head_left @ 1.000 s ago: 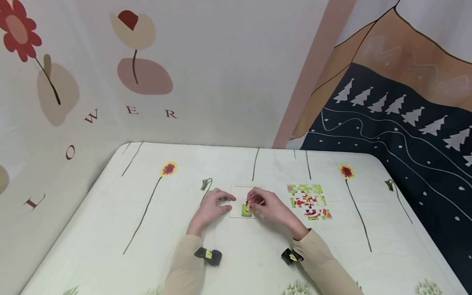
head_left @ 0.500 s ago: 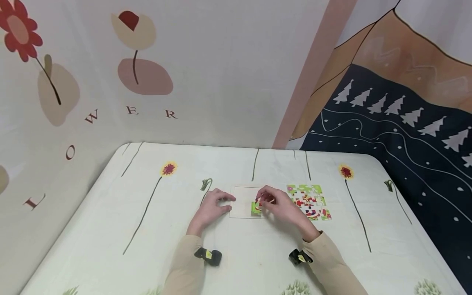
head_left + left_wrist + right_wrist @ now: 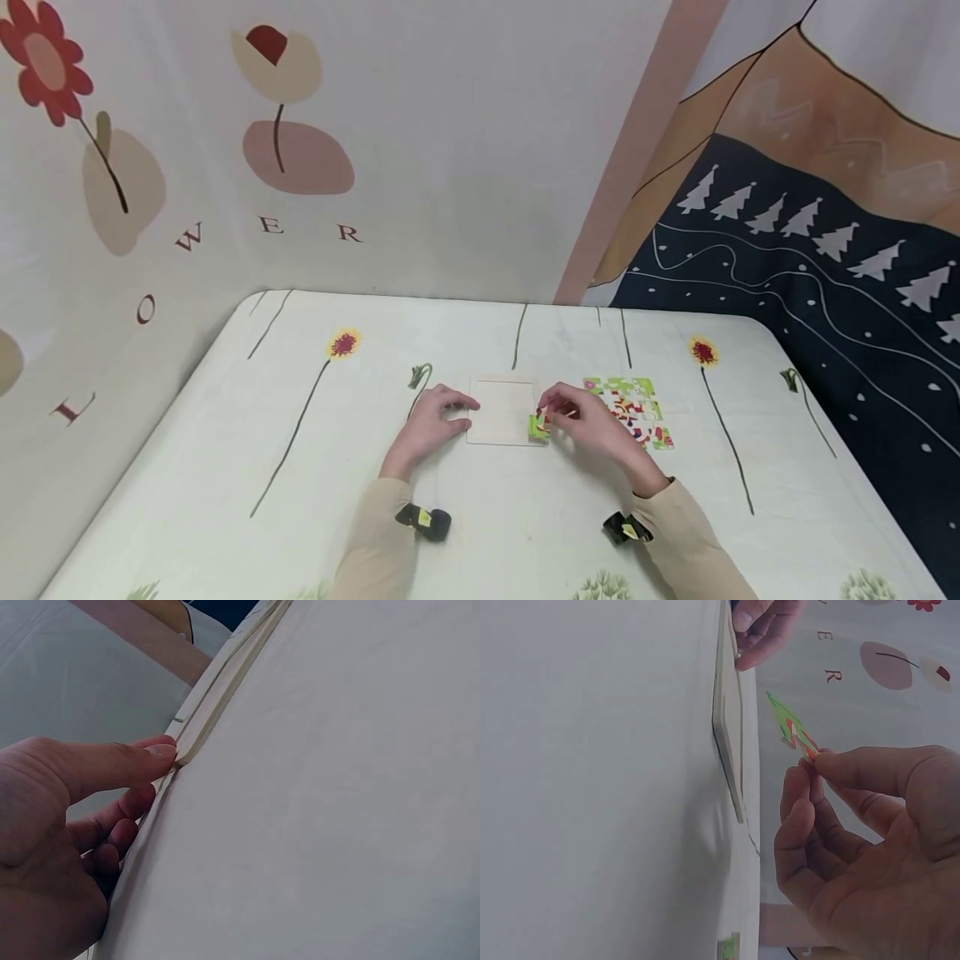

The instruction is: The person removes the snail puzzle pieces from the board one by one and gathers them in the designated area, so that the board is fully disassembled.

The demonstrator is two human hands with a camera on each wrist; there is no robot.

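Observation:
A thin wooden puzzle board (image 3: 501, 412) lies flat on the table, its inside bare and pale. At its left edge, my left hand (image 3: 437, 421) rests with thumb and index fingertip apart, touching the rim; the left wrist view has the thumb (image 3: 120, 766) at the board's corner (image 3: 196, 742). My right hand (image 3: 587, 421) pinches a green and red puzzle piece (image 3: 537, 427) between thumb and fingertips. In the right wrist view this piece (image 3: 789, 727) is tilted and raised above the board, near its right edge in the head view.
Several printed puzzle pieces (image 3: 643, 387) lie in loose rows right of the board, partly behind my right hand. A white flower-print cloth covers the table (image 3: 300, 483). Patterned curtains (image 3: 450, 167) stand behind it. Black camera straps sit on both wrists.
My right hand has moved to the right with the puzzle piece, from over the middle of the board to its right edge. The left hand has stayed at the board's left edge.

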